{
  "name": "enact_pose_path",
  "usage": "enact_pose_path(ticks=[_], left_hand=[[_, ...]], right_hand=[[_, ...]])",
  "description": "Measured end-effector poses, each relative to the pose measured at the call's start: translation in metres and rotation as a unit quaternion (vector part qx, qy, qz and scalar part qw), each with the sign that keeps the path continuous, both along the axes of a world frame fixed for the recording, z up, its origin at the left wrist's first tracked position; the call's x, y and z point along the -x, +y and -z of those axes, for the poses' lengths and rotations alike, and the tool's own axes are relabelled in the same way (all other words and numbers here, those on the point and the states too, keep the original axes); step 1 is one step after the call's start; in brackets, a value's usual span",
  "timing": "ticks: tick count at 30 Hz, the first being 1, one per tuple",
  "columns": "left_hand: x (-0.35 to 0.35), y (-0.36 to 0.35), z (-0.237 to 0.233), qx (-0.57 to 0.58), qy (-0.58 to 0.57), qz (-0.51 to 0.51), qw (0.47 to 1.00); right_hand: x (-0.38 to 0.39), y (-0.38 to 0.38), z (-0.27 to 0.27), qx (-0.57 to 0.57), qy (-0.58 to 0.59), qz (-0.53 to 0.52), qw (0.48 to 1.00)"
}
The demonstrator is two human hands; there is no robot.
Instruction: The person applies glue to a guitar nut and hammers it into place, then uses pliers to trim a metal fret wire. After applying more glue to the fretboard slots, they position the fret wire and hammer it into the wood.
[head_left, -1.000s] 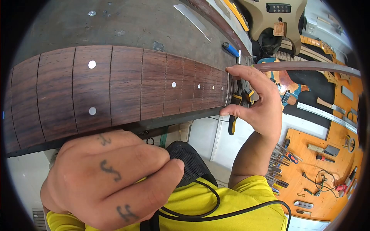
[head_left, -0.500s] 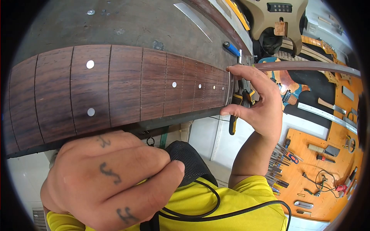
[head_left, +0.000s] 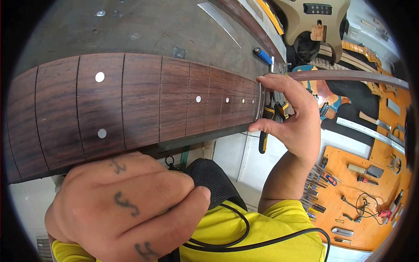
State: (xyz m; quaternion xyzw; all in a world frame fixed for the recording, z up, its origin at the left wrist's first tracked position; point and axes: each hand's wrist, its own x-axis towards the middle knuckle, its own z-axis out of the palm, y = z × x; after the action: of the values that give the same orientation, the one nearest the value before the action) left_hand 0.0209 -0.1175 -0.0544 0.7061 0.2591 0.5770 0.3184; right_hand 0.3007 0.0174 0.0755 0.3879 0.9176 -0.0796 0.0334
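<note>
A dark wooden guitar neck with round white dots and thin slots across its face runs from the left edge to the centre right. At its narrow end, my right hand pinches both edges between index finger and thumb. My left hand is closed below the wide part of the neck, near its lower edge, with its back to the camera. Whatever its curled fingers hold, if anything, is hidden.
A grey bench top carries a thin metal strip and a blue-handled tool. Pliers lie beyond the neck's narrow end. Guitar bodies and an orange tool board are at the right. A black cable crosses the yellow shirt.
The wide left part of the neck sits slightly lower and its face looks a little broader. My left hand has shifted very slightly; my right hand has barely moved.
</note>
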Motion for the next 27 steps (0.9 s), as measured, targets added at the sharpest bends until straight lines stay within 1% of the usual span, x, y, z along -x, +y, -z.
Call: enact_pose_path(ticks=[3, 6, 10, 19, 25, 27], left_hand=[[-0.0015, 0.0007, 0.001, -0.004, -0.013, -0.002, 1.0], [-0.0004, 0.0009, 0.0012, -0.012, -0.005, -0.001, 1.0], [0.0004, -0.0002, 0.0023, -0.006, -0.006, 0.004, 1.0], [0.0014, 0.001, 0.0013, -0.007, -0.009, 0.01, 1.0], [0.001, 0.0015, 0.0014, -0.004, -0.011, 0.013, 1.0], [0.0013, 0.0024, 0.0015, -0.011, -0.009, 0.016, 1.0]], right_hand=[[0.0059, -0.0049, -0.0032, -0.011, -0.033, 0.009, 0.999], [0.01, -0.0063, -0.0045, -0.021, -0.04, 0.012, 0.999], [0.0093, -0.0073, -0.0038, -0.027, -0.037, 0.006, 0.999], [0.0098, -0.0092, -0.0051, -0.02, -0.036, 0.028, 0.999], [0.0085, -0.0088, -0.0047, -0.022, -0.03, 0.017, 0.999], [0.0077, -0.0096, -0.0057, -0.018, -0.047, 0.026, 0.998]])
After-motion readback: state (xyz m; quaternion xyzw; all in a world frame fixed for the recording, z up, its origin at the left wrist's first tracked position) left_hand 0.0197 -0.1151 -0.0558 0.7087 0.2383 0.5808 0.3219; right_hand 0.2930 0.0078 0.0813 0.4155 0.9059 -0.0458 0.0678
